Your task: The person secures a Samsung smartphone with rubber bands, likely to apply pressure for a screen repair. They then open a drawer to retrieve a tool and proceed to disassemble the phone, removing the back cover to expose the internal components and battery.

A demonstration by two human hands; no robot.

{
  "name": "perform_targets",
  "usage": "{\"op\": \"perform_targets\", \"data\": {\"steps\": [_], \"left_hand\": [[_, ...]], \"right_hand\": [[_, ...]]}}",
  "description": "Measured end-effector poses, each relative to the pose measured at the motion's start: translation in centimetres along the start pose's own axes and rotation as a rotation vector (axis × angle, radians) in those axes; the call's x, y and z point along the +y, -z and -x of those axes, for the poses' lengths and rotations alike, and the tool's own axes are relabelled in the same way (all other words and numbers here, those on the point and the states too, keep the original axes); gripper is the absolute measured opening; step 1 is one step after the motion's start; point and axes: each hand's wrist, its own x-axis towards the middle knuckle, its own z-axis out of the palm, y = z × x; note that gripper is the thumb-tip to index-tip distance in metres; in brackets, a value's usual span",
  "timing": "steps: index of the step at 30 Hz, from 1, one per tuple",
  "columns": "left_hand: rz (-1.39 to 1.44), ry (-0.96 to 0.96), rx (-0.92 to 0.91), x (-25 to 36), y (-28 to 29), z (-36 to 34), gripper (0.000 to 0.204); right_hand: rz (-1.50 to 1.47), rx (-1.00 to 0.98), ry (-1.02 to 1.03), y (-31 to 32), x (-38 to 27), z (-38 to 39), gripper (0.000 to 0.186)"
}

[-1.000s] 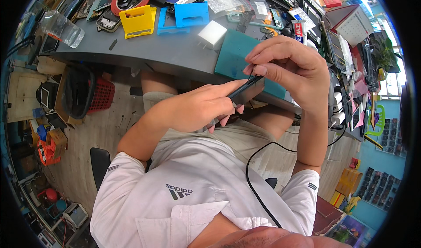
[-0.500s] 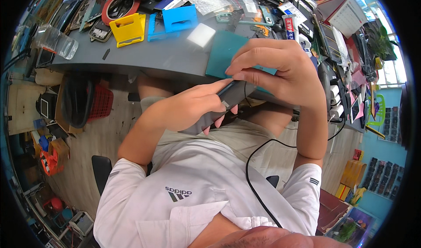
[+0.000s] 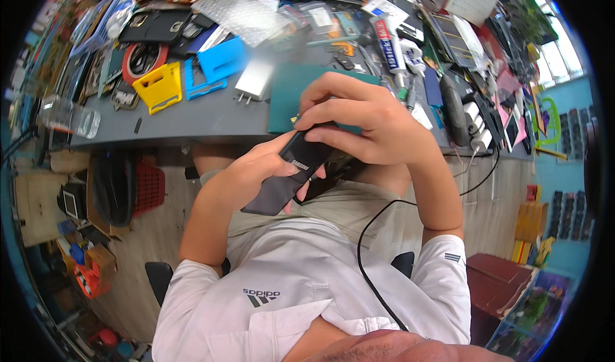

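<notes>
My left hand (image 3: pixel 269 170) holds a dark phone (image 3: pixel 268 194) slanted over my lap, its dark face turned up, with fingertips showing along its right side. My right hand (image 3: pixel 365 122) is closed at the phone's upper end, thumb and fingers pinched over the top edge; whatever is between those fingertips is too small or hidden to make out. Behind them on the desk lies a green mat (image 3: pixel 284 93), with a white plug adapter (image 3: pixel 254 77) left of it. A black cable (image 3: pixel 371 224) runs across my shirt to the desk's right side.
The desk (image 3: pixel 173 125) is crowded: yellow stand (image 3: pixel 155 86), blue stands (image 3: pixel 218 61), red tape roll (image 3: pixel 128 70), bubble wrap (image 3: pixel 237 13), clear bottle (image 3: pixel 69 117), glue tube (image 3: pixel 391 48), power strip (image 3: pixel 474 122) at right. A red basket (image 3: pixel 144 189) stands below at left.
The phone has turned to show more of its face and sits slightly lower and leftward in view. Both hands moved with it. The camera's view takes in more of the desk's top.
</notes>
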Motion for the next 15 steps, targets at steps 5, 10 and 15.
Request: {"op": "perform_targets", "data": {"steps": [5,10,15], "left_hand": [[0.137,-0.076,0.0,-0.5,0.1,0.3,0.075],[0.311,-0.481,0.11,1.0,-2.5,0.3,0.08],[0.157,-0.696,0.447,1.8,-4.2,-2.7,0.066]], "right_hand": [[0.16,0.159,0.112,-1.2,-0.3,0.6,0.032],[0.273,0.539,-0.088,-3.0,-2.4,2.9,0.057],[-0.498,0.495,-0.476,-5.2,-3.4,3.5,0.047]]}}
